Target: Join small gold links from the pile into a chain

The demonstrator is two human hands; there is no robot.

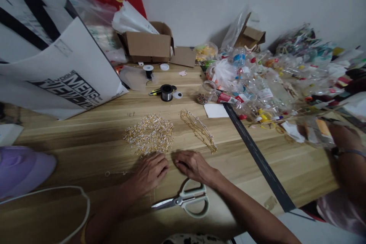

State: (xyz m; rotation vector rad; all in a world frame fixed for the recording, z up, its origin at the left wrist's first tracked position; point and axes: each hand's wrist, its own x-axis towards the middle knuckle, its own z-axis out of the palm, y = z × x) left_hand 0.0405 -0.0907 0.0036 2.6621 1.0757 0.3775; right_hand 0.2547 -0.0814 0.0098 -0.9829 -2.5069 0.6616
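Left hand (154, 169) and right hand (192, 164) rest curled (what they pinch, if anything, cannot be told) beside a bead pile (153, 135), scissors (178, 200) lying nearer the front edge of the tabletop (85, 145).

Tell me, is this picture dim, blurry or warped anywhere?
Head view: dim overall, with soft shadows on the table around the left hand and right hand; head view: the co-worker's hand looks blurred, and the white shopping bag at the left edge looks stretched; head view: the beaded strands glint, their finest details too small to tell.
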